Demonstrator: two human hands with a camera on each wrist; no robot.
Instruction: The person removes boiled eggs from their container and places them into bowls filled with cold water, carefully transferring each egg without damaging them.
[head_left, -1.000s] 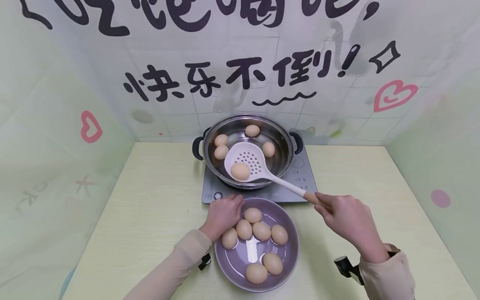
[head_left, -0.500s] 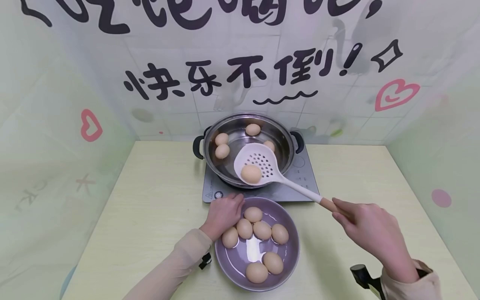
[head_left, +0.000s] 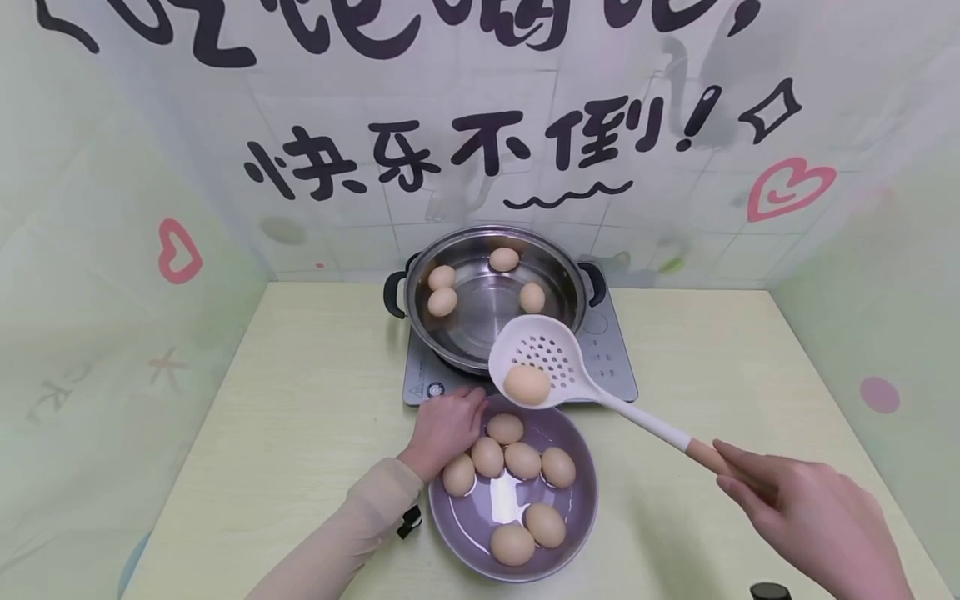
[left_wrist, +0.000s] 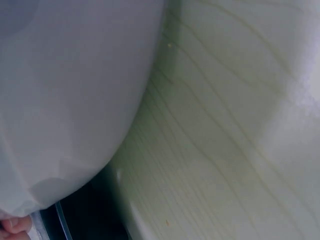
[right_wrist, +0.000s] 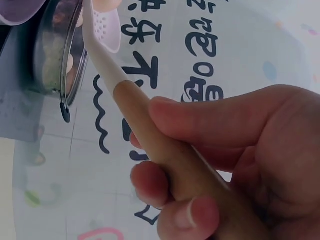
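My right hand (head_left: 821, 517) grips the wooden handle (right_wrist: 170, 155) of a white slotted skimmer (head_left: 551, 354). One brown egg (head_left: 527, 384) lies in the skimmer's head, above the near rim of the pot and the far edge of a purple bowl (head_left: 438, 533). With its fingers over the rim, my left hand (head_left: 446, 429) holds the bowl at its far left side. Several eggs (head_left: 522, 461) sit inside the bowl. In the left wrist view, the bowl's outer wall (left_wrist: 75, 90) fills the upper left, and a few fingertips (left_wrist: 17, 224) show at the corner.
A steel pot (head_left: 487, 333) with black side handles stands on a flat induction cooker (head_left: 611, 367). Several eggs (head_left: 442, 302) lie in it. Behind the pale wooden table (head_left: 315, 375) rises a printed wall sheet (head_left: 480, 92) with black lettering.
The skimmer with its egg has moved from over the pot toward me and to the right, out to the pot's near rim. My right hand moved back with it; the left hand stayed put.
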